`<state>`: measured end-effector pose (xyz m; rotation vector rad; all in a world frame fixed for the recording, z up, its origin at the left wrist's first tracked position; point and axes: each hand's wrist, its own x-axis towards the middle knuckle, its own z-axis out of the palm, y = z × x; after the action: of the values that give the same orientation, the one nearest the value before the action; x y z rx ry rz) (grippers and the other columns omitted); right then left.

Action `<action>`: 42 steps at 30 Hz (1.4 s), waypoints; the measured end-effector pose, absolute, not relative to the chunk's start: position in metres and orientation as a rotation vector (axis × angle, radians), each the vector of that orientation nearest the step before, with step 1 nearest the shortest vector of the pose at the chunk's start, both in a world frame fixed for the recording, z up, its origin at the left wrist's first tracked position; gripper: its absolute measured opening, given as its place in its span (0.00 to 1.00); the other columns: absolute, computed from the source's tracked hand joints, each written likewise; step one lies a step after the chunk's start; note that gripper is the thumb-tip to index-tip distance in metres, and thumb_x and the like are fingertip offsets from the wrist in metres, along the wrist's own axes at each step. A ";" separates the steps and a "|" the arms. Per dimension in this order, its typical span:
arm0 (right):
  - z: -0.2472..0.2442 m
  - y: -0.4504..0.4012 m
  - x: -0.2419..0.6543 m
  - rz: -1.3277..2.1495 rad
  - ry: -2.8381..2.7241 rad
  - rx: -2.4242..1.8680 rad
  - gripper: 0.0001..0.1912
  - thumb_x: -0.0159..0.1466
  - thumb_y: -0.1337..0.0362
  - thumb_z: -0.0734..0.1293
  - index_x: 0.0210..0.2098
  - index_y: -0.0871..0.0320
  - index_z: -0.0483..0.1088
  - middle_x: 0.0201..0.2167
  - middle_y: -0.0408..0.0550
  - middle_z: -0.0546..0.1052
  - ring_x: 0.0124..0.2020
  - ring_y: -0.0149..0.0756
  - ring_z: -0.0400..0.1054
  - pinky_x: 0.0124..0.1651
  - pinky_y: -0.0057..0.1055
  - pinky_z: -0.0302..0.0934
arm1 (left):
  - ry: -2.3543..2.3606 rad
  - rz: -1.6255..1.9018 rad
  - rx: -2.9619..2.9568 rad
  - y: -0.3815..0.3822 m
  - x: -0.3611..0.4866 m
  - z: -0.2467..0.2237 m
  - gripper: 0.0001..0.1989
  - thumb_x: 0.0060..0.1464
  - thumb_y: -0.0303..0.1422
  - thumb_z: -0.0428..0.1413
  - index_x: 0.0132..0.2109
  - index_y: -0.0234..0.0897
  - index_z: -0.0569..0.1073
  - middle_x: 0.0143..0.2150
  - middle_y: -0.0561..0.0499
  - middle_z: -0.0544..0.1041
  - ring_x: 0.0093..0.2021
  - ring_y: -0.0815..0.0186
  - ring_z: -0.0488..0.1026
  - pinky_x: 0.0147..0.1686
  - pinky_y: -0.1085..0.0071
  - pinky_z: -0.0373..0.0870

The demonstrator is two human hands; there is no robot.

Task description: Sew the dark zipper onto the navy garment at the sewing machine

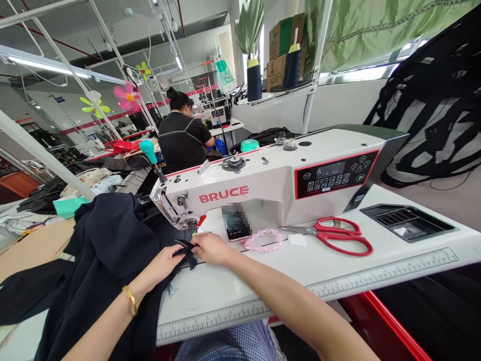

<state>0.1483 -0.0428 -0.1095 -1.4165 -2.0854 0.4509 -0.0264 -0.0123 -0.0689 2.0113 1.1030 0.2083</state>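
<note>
Dark navy fabric (112,245) drapes over the left side of the sewing machine table and runs up to the needle area. My left hand (165,263), with a gold bracelet at its wrist, pinches an edge of this fabric just in front of the needle. Close beside it, my right hand (211,248) has its fingers closed on the same small bunched edge. The white sewing machine (240,185) stands directly behind both hands. My fingers partly hide the presser foot and the fabric under it.
Right of my hands lie a phone (236,223), a pink bead bracelet (265,240) and red-handled scissors (334,235). A ruler strip (319,288) follows the table's front edge. Thread cones (254,82) stand on a rack behind. A co-worker (182,133) sits ahead.
</note>
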 end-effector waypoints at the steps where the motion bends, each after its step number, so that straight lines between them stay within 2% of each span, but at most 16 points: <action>1: -0.110 -0.043 0.148 0.454 -2.079 -1.411 0.02 0.59 0.67 0.63 0.32 0.58 0.67 0.32 0.43 0.72 0.33 0.32 0.64 0.32 0.25 0.50 | 1.099 0.193 1.989 -0.013 -0.027 -0.068 0.20 0.51 0.42 0.49 0.46 0.35 0.71 0.44 0.48 0.75 0.44 0.60 0.71 0.44 0.67 0.66; 5: -0.110 -0.042 0.148 0.471 -2.062 -1.387 0.03 0.59 0.67 0.62 0.32 0.58 0.67 0.32 0.44 0.72 0.34 0.32 0.64 0.33 0.25 0.51 | 1.131 0.135 1.919 -0.011 -0.032 -0.067 0.23 0.46 0.44 0.54 0.46 0.34 0.71 0.42 0.48 0.76 0.44 0.59 0.70 0.44 0.67 0.66; 9: -0.111 -0.042 0.149 0.473 -2.058 -1.368 0.03 0.59 0.68 0.62 0.33 0.58 0.68 0.33 0.44 0.72 0.35 0.32 0.64 0.34 0.25 0.52 | 1.191 0.135 1.873 -0.008 -0.036 -0.070 0.24 0.46 0.45 0.53 0.47 0.36 0.70 0.44 0.48 0.75 0.46 0.59 0.68 0.46 0.67 0.64; 16: -0.113 -0.044 0.148 0.361 -2.060 -1.343 0.05 0.59 0.68 0.62 0.34 0.58 0.69 0.33 0.44 0.73 0.35 0.33 0.65 0.35 0.25 0.54 | 1.168 0.109 1.893 -0.010 -0.035 -0.062 0.22 0.40 0.44 0.57 0.41 0.34 0.74 0.36 0.49 0.75 0.38 0.61 0.68 0.39 0.68 0.64; 25: -0.114 -0.046 0.148 0.261 -2.089 -1.319 0.07 0.60 0.68 0.61 0.36 0.58 0.71 0.34 0.47 0.73 0.36 0.34 0.66 0.36 0.26 0.55 | 1.108 0.067 1.898 -0.012 -0.038 -0.050 0.17 0.42 0.43 0.55 0.35 0.34 0.73 0.32 0.51 0.73 0.36 0.64 0.65 0.39 0.69 0.61; 31: -0.110 -0.049 0.149 0.188 -2.138 -1.299 0.09 0.60 0.69 0.60 0.38 0.57 0.70 0.35 0.46 0.73 0.36 0.34 0.67 0.36 0.26 0.57 | 1.124 -0.003 1.965 -0.014 -0.033 -0.050 0.15 0.42 0.41 0.53 0.32 0.33 0.70 0.27 0.54 0.68 0.30 0.69 0.62 0.32 0.72 0.59; 34: -0.111 -0.049 0.150 0.139 -2.191 -1.281 0.11 0.59 0.72 0.60 0.38 0.57 0.70 0.35 0.44 0.74 0.37 0.33 0.66 0.37 0.26 0.57 | 1.151 -0.081 2.028 -0.010 -0.032 -0.051 0.11 0.41 0.37 0.53 0.30 0.33 0.67 0.24 0.57 0.65 0.26 0.71 0.61 0.28 0.75 0.57; 38: -0.112 -0.048 0.150 0.078 -2.274 -1.273 0.11 0.58 0.72 0.60 0.39 0.56 0.69 0.36 0.44 0.74 0.37 0.33 0.66 0.38 0.27 0.57 | 1.222 -0.173 2.211 0.002 -0.031 -0.052 0.05 0.40 0.29 0.51 0.29 0.34 0.67 0.24 0.55 0.68 0.26 0.69 0.64 0.26 0.75 0.57; 42: -0.112 -0.048 0.148 0.026 -2.356 -1.283 0.10 0.58 0.71 0.60 0.38 0.57 0.68 0.36 0.46 0.73 0.35 0.34 0.66 0.39 0.29 0.57 | 1.344 -0.101 2.566 0.001 -0.029 -0.057 0.11 0.44 0.21 0.45 0.34 0.34 0.68 0.30 0.50 0.71 0.33 0.63 0.67 0.35 0.68 0.59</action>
<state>0.1480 -0.0480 -0.1122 -1.2831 -2.3564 0.0261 -0.0291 0.0011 -0.0567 2.5656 1.3436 -0.1013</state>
